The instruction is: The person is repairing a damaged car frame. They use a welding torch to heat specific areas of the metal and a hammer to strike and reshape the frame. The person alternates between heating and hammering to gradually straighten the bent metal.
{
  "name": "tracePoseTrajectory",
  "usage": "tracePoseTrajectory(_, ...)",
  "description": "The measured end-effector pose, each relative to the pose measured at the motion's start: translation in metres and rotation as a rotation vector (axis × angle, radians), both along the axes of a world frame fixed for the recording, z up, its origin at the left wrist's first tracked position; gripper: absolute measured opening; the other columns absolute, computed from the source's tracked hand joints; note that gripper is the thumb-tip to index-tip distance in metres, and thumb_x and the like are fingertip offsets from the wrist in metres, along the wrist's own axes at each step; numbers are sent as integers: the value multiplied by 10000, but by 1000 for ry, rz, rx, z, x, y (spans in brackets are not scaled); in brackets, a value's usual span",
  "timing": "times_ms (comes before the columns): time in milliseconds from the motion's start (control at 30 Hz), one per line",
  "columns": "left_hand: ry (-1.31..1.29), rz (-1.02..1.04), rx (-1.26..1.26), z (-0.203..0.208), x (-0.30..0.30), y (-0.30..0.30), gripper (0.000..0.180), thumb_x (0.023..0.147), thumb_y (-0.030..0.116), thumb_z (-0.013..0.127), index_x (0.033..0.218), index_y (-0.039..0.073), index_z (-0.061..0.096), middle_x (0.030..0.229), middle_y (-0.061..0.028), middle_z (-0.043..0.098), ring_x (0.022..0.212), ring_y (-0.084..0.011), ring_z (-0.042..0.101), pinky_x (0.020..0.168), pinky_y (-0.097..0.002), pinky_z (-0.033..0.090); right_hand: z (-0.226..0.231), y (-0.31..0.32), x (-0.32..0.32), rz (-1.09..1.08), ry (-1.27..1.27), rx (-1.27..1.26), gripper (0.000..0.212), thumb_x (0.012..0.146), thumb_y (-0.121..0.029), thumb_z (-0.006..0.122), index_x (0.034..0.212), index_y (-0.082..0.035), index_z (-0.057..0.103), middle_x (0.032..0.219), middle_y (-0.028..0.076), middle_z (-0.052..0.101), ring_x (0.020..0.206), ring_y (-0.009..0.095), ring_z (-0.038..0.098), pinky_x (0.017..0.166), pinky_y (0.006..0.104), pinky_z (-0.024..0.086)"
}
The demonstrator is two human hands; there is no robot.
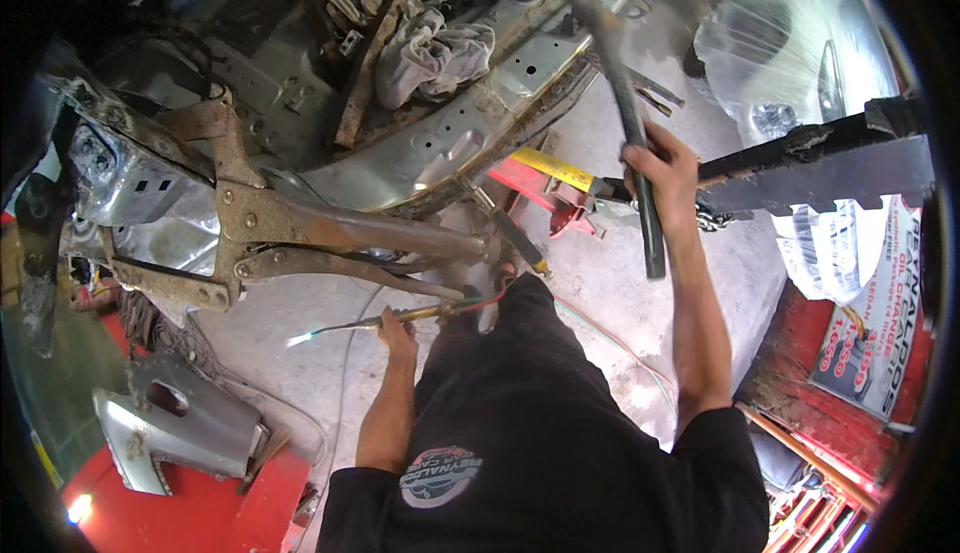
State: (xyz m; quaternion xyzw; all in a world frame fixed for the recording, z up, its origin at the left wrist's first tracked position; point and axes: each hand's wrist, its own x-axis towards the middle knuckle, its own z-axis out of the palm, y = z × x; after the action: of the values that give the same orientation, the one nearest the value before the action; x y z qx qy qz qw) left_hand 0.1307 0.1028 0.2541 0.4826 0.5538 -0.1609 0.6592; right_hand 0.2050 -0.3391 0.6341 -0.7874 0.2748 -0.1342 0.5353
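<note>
In my left hand (397, 336) is a brass gas torch (435, 312); a small bluish-white flame (300, 338) burns at its tip, pointing left. My right hand (662, 165) is wrapped round the dark handle of a hammer (630, 103), raised on the right; its head is smeared at the top. Between them, large rusty locking pliers (350, 228) grip bent bare metal (145, 178) of a vehicle body at the left. Their long handles reach toward my legs. A curved silver body panel (400, 158) stretches behind them.
A crumpled grey cloth (430, 53) lies on the bodywork among tools. Thin hoses (620, 348) cross the concrete floor. A loose silver panel (185, 423) rests on a red surface at lower left. A notched dark metal beam (820, 168) juts in from the right, near plastic-wrapped bodywork (790, 53).
</note>
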Motion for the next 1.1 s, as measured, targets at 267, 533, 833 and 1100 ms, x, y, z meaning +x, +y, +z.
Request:
tracePoseTrajectory(267, 9, -15, -38, -10, -3, 13, 332, 935, 349, 644, 1040, 42, 578, 876, -107, 653, 538, -178, 537, 415, -291, 369, -13, 55, -45, -183, 70, 418, 311, 919, -173, 651, 1173, -15, 568, 678, 3, 525, 419, 96, 468, 409, 256, 433)
tracePoseTrajectory(533, 26, -60, -30, -5, 0, 18, 347, 936, 371, 657, 1041, 48, 584, 826, -89, 619, 576, -173, 555, 432, -296, 394, -91, 75, -34, -413, -4, 832, 155, 956, -231, 612, 949, -98, 534, 714, -9, 519, 527, 87, 487, 464, 261, 424)
tracePoseTrajectory(833, 48, -25, -5, -4, 0, 17, 341, 924, 369, 653, 1062, 68, 573, 925, -102, 625, 604, -187, 552, 465, -305, 404, -85, 87, -9, -525, -191, 1036, 180, 988, -255, 600, 920, -119, 504, 723, 6, 534, 589, 112, 523, 541, 284, 460)
tracePoseTrajectory(1100, 53, -76, -14, -21, -16, 28, 427, 878, 500, 695, 1118, 157, 609, 974, -29, 621, 768, -204, 551, 573, -346, 375, -129, 106, 47, -570, -338, 1255, 81, 943, -187, 591, 934, -120, 548, 738, 21, 574, 637, 165, 565, 603, 351, 500)
